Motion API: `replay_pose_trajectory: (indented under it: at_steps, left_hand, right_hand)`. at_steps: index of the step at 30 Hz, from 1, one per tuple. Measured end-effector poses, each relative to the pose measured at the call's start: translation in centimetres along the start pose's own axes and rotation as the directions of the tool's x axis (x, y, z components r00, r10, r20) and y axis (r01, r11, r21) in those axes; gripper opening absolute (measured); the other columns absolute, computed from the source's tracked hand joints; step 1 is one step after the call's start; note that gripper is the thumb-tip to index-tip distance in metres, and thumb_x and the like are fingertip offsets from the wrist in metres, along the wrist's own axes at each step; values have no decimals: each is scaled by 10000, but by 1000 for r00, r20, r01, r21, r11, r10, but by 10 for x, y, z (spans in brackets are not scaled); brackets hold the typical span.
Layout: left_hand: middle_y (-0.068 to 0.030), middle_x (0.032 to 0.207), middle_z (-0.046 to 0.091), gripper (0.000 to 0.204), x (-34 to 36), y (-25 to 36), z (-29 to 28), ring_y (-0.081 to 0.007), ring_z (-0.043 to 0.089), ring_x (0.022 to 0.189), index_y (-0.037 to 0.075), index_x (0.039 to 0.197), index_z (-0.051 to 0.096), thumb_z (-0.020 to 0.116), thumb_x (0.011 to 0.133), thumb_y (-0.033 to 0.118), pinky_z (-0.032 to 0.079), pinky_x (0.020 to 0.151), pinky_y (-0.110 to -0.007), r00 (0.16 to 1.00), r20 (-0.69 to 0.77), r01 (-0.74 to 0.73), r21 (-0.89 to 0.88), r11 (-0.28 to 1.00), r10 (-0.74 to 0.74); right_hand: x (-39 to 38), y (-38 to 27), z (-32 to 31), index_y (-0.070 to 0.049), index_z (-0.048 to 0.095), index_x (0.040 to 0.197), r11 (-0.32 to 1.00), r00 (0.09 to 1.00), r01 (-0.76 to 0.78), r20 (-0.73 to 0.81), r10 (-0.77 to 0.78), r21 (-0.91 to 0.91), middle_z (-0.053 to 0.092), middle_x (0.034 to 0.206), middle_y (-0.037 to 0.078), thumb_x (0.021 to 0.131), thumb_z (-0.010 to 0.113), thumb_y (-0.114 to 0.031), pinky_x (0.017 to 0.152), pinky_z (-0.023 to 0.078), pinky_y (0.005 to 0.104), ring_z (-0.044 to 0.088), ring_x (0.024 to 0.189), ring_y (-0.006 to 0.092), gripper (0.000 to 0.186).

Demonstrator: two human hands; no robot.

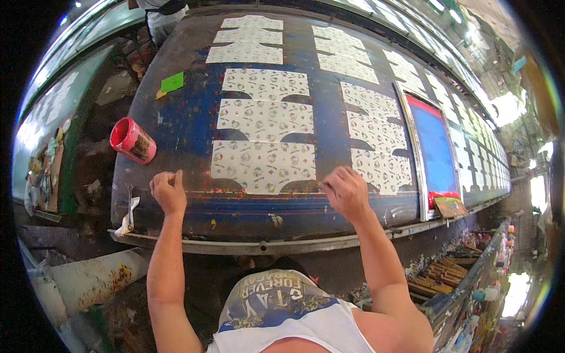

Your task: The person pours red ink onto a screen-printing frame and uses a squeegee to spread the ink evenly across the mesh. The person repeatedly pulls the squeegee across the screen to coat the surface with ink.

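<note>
My left hand [168, 191] is closed, thumb and fingertips together, left of the lowest white printed fabric piece [265, 165] in the left column. My right hand [346, 191] has curled fingers near that piece's lower right corner; I cannot tell what, if anything, either hand pinches. Further right lies a second column of similar pieces [376, 159]. A pink-red ink-smeared can [132, 141] stands beyond my left hand, and a green paper square [172, 82] lies above it.
The long stained table [176, 123] has a metal front rail [306, 241]. A blue screen frame [429, 141] with red ink lies right. A person [159, 20] stands at the far left end. Wooden-handled tools [447, 273] fill a trough lower right; a pipe [88, 279] runs lower left.
</note>
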State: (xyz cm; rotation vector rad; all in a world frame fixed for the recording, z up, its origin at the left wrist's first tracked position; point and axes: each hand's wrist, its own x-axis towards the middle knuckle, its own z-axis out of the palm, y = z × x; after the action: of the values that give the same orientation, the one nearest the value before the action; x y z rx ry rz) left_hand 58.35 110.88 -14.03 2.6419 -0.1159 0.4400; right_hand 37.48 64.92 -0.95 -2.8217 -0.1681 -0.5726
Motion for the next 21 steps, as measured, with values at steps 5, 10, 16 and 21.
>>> replay_pose_trajectory:
  at_steps: [5, 10, 16, 21]
  left_hand:
    - [-122, 1489, 636, 378, -7, 22, 16, -359, 532, 1461, 103, 1388, 713, 700, 1100, 348, 407, 1219, -529, 995, -101, 37, 248, 968, -12]
    - [-115, 1550, 587, 435, -4, 23, 24, -350, 490, 1504, 134, 1464, 669, 640, 1136, 418, 388, 1230, -557, 995, -40, 101, 325, 940, -93]
    - [-117, 1567, 569, 436, -4, 26, 24, -351, 474, 1515, 140, 1473, 647, 641, 1138, 419, 383, 1228, -561, 993, -33, 115, 359, 926, -110]
    - [-124, 1583, 560, 440, -4, 25, 24, -353, 466, 1523, 138, 1472, 638, 658, 1127, 410, 377, 1231, -562, 994, -36, 112, 369, 923, -106]
  right_hand:
    - [81, 63, 70, -90, 739, 907, 997, 998, -63, 16, 62, 52, 741, 920, 101, 946, 804, -229, 783, 608, 487, 753, 885, 336, 159]
    - [149, 115, 122, -113, 799, 1023, 1000, 1000, 1, -2, -1, 26, 792, 960, 119, 991, 736, -171, 791, 622, 490, 786, 901, 342, 91]
    - [205, 126, 126, -228, 771, 1430, 999, 910, -51, 412, 53, -15, 840, 1043, 150, 992, 660, -119, 827, 639, 506, 822, 988, 345, 465]
    - [231, 114, 136, -306, 726, 1499, 998, 854, -1, 519, 31, -59, 838, 1017, 144, 1022, 585, -145, 809, 630, 503, 814, 933, 347, 523]
